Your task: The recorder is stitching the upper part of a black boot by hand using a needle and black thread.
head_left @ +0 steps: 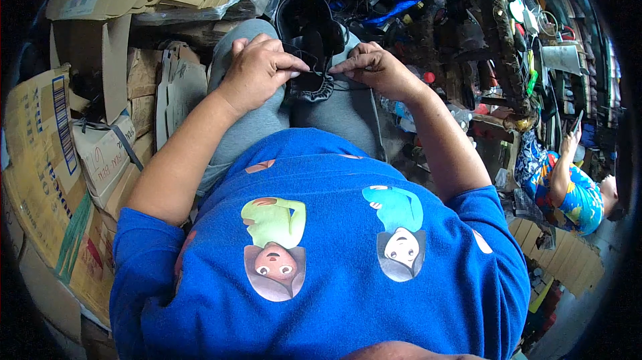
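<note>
Fingers of the left hand and right hand bunch narrowly at what looks like a black shoe upper between the knees; whether they grip, I cannot tell. Its near rim seems gathered, the far side unfinished.

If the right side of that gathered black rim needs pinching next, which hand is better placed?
Probably the right hand: it lies on that side of the gathered black rim, pointing in toward it, while the left hand is on the opposite side.
</note>
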`<state>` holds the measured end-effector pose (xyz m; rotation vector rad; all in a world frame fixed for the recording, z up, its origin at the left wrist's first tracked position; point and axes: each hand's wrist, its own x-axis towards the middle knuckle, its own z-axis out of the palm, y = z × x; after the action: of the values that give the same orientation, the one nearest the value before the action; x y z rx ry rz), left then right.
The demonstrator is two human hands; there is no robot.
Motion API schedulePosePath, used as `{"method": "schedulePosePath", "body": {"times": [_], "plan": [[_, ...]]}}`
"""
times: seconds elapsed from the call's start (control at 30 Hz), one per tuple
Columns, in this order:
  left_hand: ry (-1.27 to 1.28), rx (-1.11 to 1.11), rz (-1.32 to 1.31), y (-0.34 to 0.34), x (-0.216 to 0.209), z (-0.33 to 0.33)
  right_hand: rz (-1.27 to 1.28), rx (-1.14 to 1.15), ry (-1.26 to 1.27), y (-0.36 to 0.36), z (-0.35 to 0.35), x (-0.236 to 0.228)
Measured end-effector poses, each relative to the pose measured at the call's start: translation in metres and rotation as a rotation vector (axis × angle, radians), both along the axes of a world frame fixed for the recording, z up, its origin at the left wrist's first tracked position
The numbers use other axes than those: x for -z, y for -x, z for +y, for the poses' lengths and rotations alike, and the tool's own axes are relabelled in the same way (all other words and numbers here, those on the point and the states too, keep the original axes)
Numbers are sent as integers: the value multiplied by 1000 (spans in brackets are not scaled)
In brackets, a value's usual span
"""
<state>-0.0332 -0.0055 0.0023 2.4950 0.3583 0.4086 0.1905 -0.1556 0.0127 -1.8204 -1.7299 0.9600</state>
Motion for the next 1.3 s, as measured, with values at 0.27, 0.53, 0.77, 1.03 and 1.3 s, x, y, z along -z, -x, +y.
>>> {"method": "schedulePosePath", "body": {"times": [0.27, 0.53, 0.77, 1.03, 1.3], "plan": [[-5, 11, 25, -4, 0, -1, 40, -44, -22, 0, 3, 2], [55, 56, 44, -10, -4, -4, -61, -16, -96, 9, -1, -7], [154, -234, 363, -34, -16, -18, -74, 10, -64, 8, 1, -4], [100, -4, -80, -6, -8, -22, -38, 27, -48, 8, 0, -7], [34, -59, 147, -3, -23, -13, -269, -28, -165, 13, 0, -13]]}}
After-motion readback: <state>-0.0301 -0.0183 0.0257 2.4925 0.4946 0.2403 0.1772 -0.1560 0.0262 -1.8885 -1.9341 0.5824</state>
